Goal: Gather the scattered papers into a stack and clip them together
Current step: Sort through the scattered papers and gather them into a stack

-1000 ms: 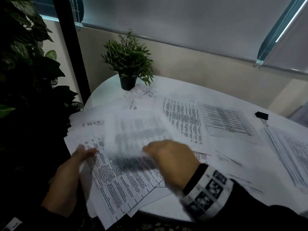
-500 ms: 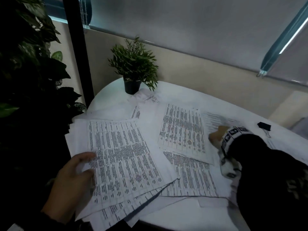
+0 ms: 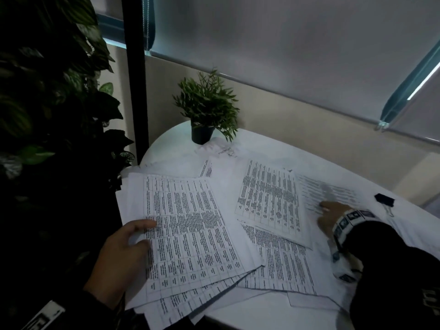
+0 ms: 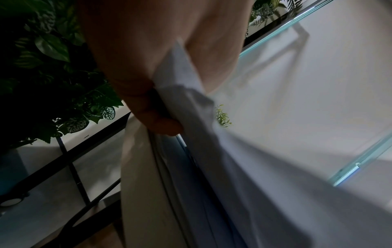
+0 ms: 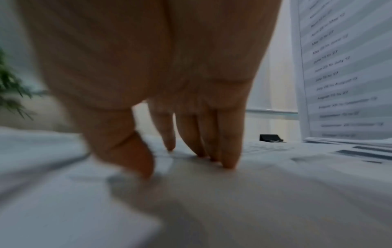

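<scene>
A fanned stack of printed papers point(image 3: 190, 234) lies at the table's left front edge. My left hand point(image 3: 140, 234) grips its left side, thumb on top; in the left wrist view the fingers point(image 4: 161, 124) curl under the sheets. Loose printed sheets point(image 3: 269, 201) lie in the middle, and another sheet point(image 3: 328, 189) lies further right. My right hand point(image 3: 329, 211) presses that sheet with straight fingers point(image 5: 212, 151). A black binder clip point(image 3: 384, 200) rests on the table just right of that hand, apart from it, and also shows in the right wrist view point(image 5: 270, 138).
A small potted plant point(image 3: 204, 110) stands at the back of the round white table point(image 3: 171, 144). Large dark leafy plants point(image 3: 47, 91) crowd the left side. A black post point(image 3: 135, 79) and a wall run behind. More printed paper point(image 5: 339, 67) lies to the right.
My right hand left the stack and reached right onto the far sheet beside the clip. The sheet it carried now lies on top of the stack. My left hand has stayed put.
</scene>
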The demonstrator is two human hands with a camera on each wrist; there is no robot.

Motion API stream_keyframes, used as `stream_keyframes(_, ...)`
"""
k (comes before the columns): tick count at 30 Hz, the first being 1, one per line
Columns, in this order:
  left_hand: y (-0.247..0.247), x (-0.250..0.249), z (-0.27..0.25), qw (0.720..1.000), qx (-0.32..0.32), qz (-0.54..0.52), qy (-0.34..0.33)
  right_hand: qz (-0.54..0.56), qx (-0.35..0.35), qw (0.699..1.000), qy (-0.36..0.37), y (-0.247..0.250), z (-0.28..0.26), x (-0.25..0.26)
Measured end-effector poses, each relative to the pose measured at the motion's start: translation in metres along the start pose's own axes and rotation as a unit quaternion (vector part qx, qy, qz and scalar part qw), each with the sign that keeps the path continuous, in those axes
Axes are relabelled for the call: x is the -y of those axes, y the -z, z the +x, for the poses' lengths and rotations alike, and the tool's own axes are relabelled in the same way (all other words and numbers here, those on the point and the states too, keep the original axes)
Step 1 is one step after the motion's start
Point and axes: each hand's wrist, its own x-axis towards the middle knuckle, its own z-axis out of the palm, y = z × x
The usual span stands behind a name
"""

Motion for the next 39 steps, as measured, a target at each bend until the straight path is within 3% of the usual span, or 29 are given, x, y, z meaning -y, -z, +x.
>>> stream_keyframes(3, -0.001, -0.001, -0.002, 1.0, 0.006, 0.015, -0.018, 0.076, 0.092, 0.992, 0.046, 0.003, -0.008, 0.007)
stream_keyframes(7, -0.001, -0.002, -0.004, 1.0, 0.014, 0.014, -0.024, 0.029, 0.101, 0.992, 0.065, -0.004, -0.012, -0.002)
stream_keyframes(10, 0.0, -0.001, -0.001, 0.999, 0.009, 0.032, -0.041, 0.02, 0.022, 0.998, 0.049, -0.019, -0.01, -0.01)
stream_keyframes(13, -0.001, 0.001, -0.001, 0.996, 0.007, 0.065, -0.057, -0.005, -0.013, 0.998, 0.061, -0.024, -0.019, -0.007)
stream_keyframes(18, 0.003, 0.004, 0.001, 0.997, 0.019, 0.059, -0.05, -0.1, -0.123, 0.984, 0.086, -0.03, -0.037, -0.009)
stream_keyframes(23, 0.001, 0.0, 0.0, 0.998, 0.024, 0.043, -0.041, 0.013, -0.1, 0.992, 0.074, -0.037, -0.039, -0.012)
stream_keyframes(27, 0.0, 0.002, 0.0, 0.999, 0.009, 0.045, -0.022, -0.024, -0.088, 0.991, 0.095, -0.046, -0.035, -0.006)
stream_keyframes(32, 0.002, 0.002, 0.001, 1.0, 0.004, 0.029, 0.008, -0.074, -0.147, 0.984, 0.073, -0.036, -0.051, 0.009)
stream_keyframes(36, 0.001, -0.005, -0.005, 1.0, 0.012, 0.005, 0.009, 0.071, -0.19, 0.979, -0.012, 0.001, -0.063, 0.012)
stream_keyframes(37, 0.0, -0.005, -0.005, 1.0, 0.009, -0.011, 0.017, 0.115, -0.23, 0.966, -0.004, 0.011, -0.068, 0.016)
stream_keyframes(39, 0.0, -0.004, -0.005, 0.999, 0.002, -0.036, 0.038, 0.154, -0.328, 0.928, 0.08, 0.022, -0.087, 0.035)
